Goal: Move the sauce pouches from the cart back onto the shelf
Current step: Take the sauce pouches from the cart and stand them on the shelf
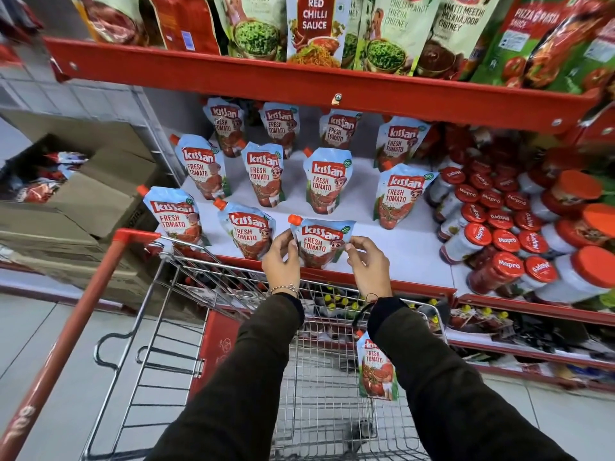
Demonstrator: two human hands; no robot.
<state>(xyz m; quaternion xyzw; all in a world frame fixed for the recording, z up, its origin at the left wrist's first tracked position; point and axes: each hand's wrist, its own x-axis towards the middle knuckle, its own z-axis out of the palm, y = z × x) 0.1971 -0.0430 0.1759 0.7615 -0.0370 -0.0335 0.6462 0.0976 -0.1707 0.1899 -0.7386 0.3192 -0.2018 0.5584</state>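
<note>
My left hand (281,261) and right hand (367,266) each pinch a side edge of one tomato sauce pouch (321,242), thumbs in front, fingers behind, w/ its base at the front lip of the white shelf (412,247). It stands third in the front row, just right of the second front pouch (248,229), orange cap (294,219) up top left. To do this well I want the bottom gusset spread flat before I let go, label square to the aisle, lined up w/ the pouches behind (the rows run front to back), and not too near the edge or it tips into the cart (186,261). One more pouch (376,367) sits in the cart basket by my right sleeve, so prob. that goes next, in the bare spot to the right.
</note>
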